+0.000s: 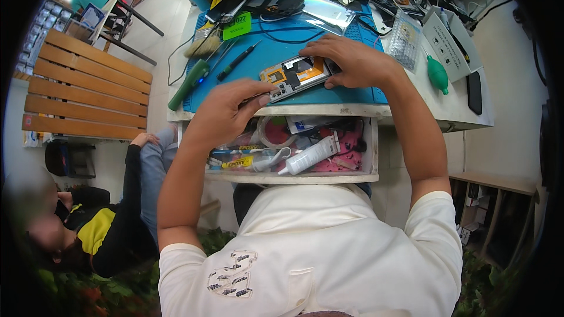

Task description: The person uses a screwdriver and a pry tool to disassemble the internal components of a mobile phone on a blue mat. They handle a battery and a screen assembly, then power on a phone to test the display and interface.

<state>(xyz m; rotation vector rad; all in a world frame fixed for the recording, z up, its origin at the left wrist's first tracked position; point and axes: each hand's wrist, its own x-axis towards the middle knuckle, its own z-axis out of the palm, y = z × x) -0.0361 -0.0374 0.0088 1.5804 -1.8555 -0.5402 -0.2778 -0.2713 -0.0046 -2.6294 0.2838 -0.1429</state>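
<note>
An opened smartphone with its back off lies tilted on the blue work mat, its inner parts and camera lenses showing. My left hand pinches at the phone's camera end, thumb against the fingers; anything small between the fingertips is hidden. Around the phone's other end, my right hand grips with thumb at the near edge and fingers at the far edge. A black screwdriver and thin tweezers lie left of the phone. Farther left is a green cordless tool with a small blue light.
Below the desk edge, an open drawer holds tubes and tape. A brush, loose cables and phone parts crowd the back. On the right are a green air blower and a white box. Another person sits at left near a slatted bench.
</note>
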